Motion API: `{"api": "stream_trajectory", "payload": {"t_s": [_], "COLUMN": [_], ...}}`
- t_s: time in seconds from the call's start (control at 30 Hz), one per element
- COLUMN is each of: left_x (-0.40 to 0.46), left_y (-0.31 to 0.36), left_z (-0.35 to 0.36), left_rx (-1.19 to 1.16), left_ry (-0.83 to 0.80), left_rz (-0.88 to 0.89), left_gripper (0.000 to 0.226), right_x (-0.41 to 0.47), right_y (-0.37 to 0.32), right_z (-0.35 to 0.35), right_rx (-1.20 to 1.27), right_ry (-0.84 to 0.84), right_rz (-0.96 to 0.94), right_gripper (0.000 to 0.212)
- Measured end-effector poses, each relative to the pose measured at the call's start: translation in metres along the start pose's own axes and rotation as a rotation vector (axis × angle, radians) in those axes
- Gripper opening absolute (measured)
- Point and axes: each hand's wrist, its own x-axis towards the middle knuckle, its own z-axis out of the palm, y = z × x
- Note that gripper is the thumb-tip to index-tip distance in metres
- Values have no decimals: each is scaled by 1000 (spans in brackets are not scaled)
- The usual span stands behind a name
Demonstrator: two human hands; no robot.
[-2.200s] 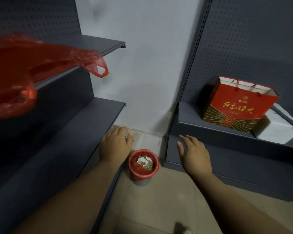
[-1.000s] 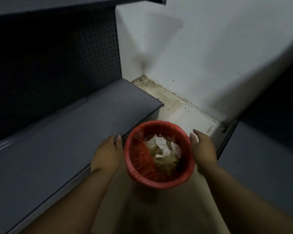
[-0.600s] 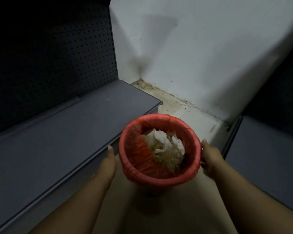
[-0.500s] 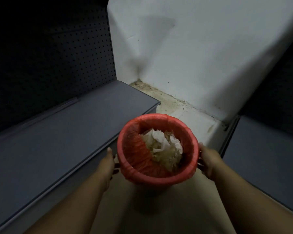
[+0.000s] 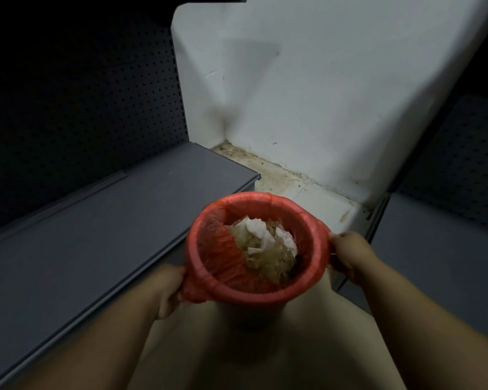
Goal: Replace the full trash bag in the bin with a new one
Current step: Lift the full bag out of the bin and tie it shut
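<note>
Floor [image 5: 237,347]: pale beige tile, dim in foreground, brighter toward corner. Grime and brown specks along wall base at corner [image 5: 254,159]. Bin [image 5: 255,311] stands on floor between shelves; base hidden under red-lined rim. Left shelf [image 5: 96,235]: grey, flat, bare. Right shelf [image 5: 434,249]: grey, only part showing, in shadow.

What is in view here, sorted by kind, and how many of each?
Hands: 2, left hand and right hand
Red trash bags: 1
Piles of crumpled rubbish: 1
Grey shelves: 2, and
Total: 6
</note>
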Motion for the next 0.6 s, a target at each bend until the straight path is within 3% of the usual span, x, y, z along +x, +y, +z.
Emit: {"api": "stream_trajectory", "payload": {"t_s": [0.17,0.43,0.6], "left_x": [-1,-15,-26], "left_y": [13,31,36], "left_z": [-20,-23,-21], "left_rx": [-46,6,8], "left_ry": [33,-103,-227], "left_rz": [-8,-69,-13], "left_gripper": [46,38,20], "right_x": [-3,-9,-9], "right_y": [-14,-28,-25], "right_z": [-3,-11,-8], "right_rx": [-283,-115,49], "right_ry": [14,-239,-322], "right_rz": [-81,100,186], "right_gripper": [42,41,46]}}
